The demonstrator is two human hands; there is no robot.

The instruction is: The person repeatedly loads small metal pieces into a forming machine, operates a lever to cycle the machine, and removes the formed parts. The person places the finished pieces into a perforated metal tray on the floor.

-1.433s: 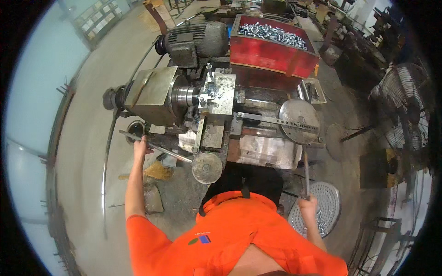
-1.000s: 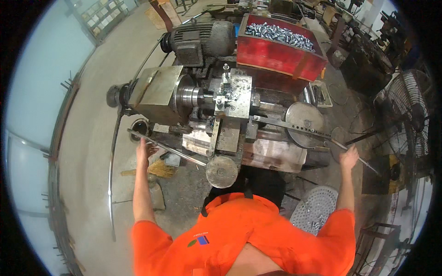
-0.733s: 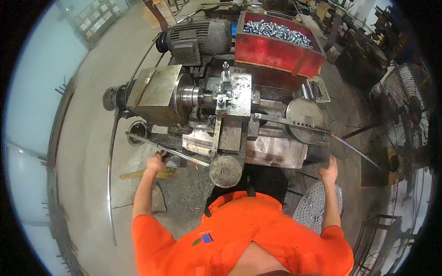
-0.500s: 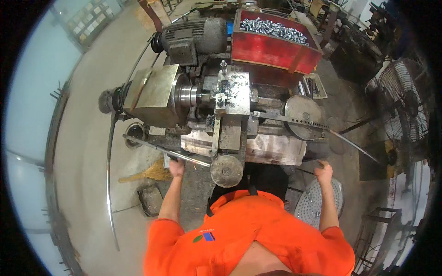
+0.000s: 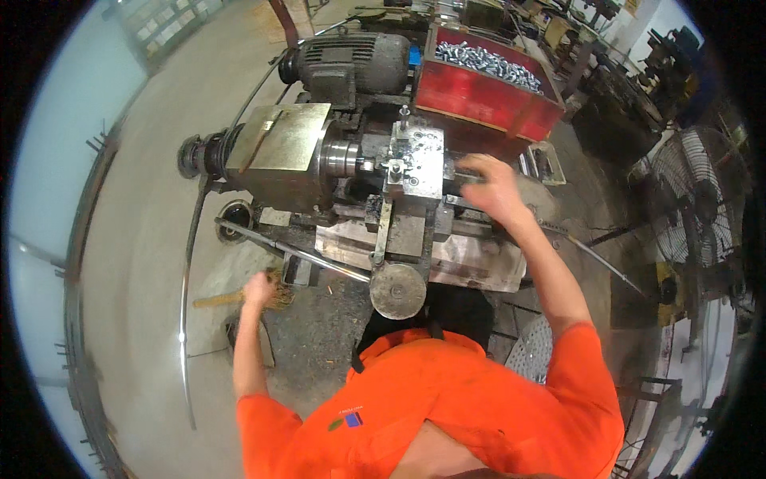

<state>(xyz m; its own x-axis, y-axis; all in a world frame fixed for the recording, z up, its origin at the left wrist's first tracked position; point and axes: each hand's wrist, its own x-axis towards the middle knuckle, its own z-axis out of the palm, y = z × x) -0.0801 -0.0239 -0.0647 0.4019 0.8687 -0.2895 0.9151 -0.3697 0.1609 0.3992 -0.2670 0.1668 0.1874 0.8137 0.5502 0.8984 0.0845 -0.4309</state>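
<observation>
My right hand (image 5: 495,190) reaches over the lathe's right side, beside the metal tool block (image 5: 420,164). Its fingers and thumb are apart around a dark part of the machine, and I see nothing held. My left hand (image 5: 258,289) is off the machine at lower left, above the straw broom (image 5: 219,300). Its fingers are curled in; whatever they may hold is hidden. Left of the tool block, the shiny spindle chuck (image 5: 341,158) has a small metal piece at its end. A long lever (image 5: 299,255) slopes down toward the round handwheel disc (image 5: 397,290).
A red bin (image 5: 483,100) of small shiny metal parts stands behind the lathe, next to the motor (image 5: 355,68). A fan (image 5: 690,203) is at the right. A perforated stool seat (image 5: 528,351) sits near my right side. A long rod (image 5: 186,319) stands at the left.
My right hand has moved up and left from near the stool to beside the tool block. My left hand has moved left, away from the lever. The view has shifted slightly.
</observation>
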